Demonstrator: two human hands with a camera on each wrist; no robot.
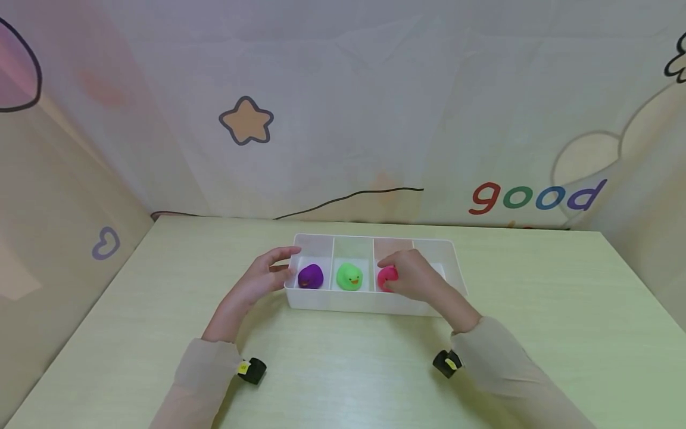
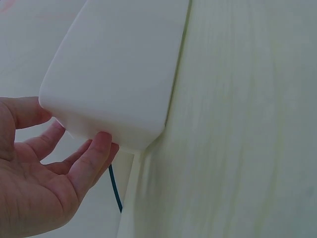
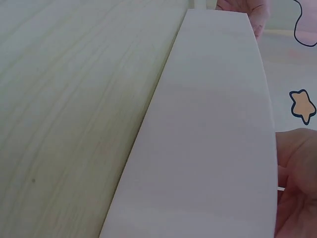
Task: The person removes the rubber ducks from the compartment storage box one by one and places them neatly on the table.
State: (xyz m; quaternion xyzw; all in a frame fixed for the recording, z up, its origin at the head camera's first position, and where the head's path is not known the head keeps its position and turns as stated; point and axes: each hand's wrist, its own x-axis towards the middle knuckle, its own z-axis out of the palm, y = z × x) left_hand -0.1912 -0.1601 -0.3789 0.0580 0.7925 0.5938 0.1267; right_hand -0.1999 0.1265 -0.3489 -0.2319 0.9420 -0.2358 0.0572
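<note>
A white divided tray point(image 1: 332, 301) stands on the table. My left hand point(image 1: 262, 275) holds its left end. In the left wrist view, the bent fingers point(image 2: 91, 161) rest against the end wall and the thumb is at the rim corner. A purple toy duck point(image 1: 311, 276) sits in the leftmost compartment, and a green toy duck point(image 1: 349, 277) in the one beside it. Over the third compartment, my right hand point(image 1: 412, 275) pinches a pink toy duck point(image 1: 387, 276), which it partly covers. The tray's long wall point(image 3: 198, 139) hides the right fingertips in the right wrist view.
The rightmost compartment point(image 1: 436, 250) is partly hidden behind the right hand. Pale wood-grain tabletop point(image 1: 343, 363) extends around the tray. A printed cloth backdrop point(image 1: 343, 119) rises behind the table. Small black devices point(image 1: 252, 370) hang at both wrists.
</note>
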